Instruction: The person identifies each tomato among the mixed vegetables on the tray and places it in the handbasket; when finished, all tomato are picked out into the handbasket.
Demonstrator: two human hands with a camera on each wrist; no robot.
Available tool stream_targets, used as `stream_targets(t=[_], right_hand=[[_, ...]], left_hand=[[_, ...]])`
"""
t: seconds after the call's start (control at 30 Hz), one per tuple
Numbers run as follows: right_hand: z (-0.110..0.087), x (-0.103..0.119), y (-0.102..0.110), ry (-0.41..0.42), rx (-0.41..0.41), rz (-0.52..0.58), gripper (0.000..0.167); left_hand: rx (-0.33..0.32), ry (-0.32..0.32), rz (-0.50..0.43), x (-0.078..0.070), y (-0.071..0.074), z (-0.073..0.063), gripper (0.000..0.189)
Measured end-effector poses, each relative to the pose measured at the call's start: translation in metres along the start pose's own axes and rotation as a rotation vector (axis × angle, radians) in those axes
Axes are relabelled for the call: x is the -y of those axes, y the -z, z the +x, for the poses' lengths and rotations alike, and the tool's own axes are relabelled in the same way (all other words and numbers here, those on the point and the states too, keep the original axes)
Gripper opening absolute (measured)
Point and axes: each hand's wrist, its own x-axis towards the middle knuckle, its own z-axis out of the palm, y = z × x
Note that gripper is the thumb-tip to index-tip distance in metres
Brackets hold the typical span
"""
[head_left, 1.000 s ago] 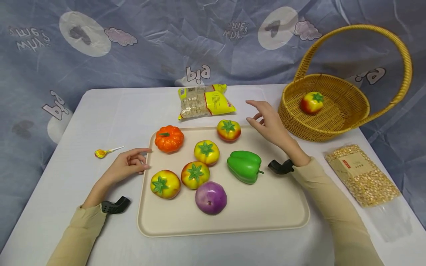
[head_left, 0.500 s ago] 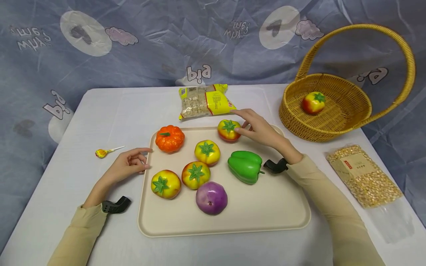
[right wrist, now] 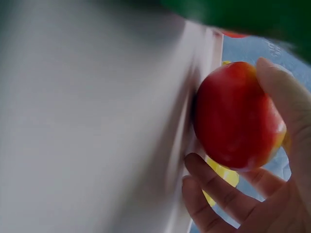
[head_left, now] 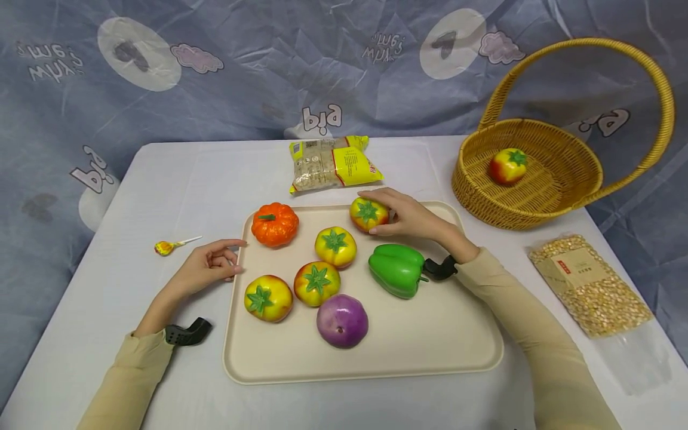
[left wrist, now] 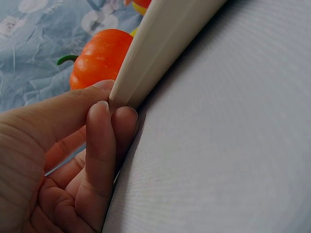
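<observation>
A cream tray (head_left: 430, 352) lies mid-table with an orange pumpkin (head_left: 275, 224), several red-yellow toy tomatoes, a green pepper (head_left: 396, 270) and a purple onion (head_left: 342, 321) on it. My right hand (head_left: 400, 215) curls round the tomato (head_left: 368, 214) at the tray's far edge; the right wrist view shows its fingers (right wrist: 218, 194) and thumb wrapped round that tomato (right wrist: 233, 116). My left hand (head_left: 209, 266) rests at the tray's left rim, its fingertips (left wrist: 104, 124) pinching the rim (left wrist: 155, 53) beside the pumpkin (left wrist: 99, 56).
A wicker basket (head_left: 559, 197) with a tall handle stands at the far right, one tomato (head_left: 507, 165) inside. A yellow packet (head_left: 333, 163) lies behind the tray, a bag of corn kernels (head_left: 591, 286) to the right, a lollipop (head_left: 163, 246) to the left.
My right hand came back from near the basket to the tray's far edge and closed round the tomato there. The left hand stayed at the rim.
</observation>
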Motion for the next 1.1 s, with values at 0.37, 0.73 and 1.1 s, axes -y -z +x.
stream_targets(t=[0.37, 0.73, 1.1], right_hand=[[-0.002, 0.001, 0.001, 0.020, -0.017, 0.023, 0.067], [-0.020, 0.004, 0.028, 0.016, -0.197, 0.023, 0.070], [-0.037, -0.009, 0.057, -0.043, -0.409, -0.053, 0.071]], left_hand=[[0.005, -0.006, -0.003, 0.000, 0.000, 0.000, 0.053], [0.011, -0.021, -0.010, -0.001, 0.000, 0.000, 0.051], [0.015, -0.030, -0.013, -0.001, 0.000, 0.000, 0.051]])
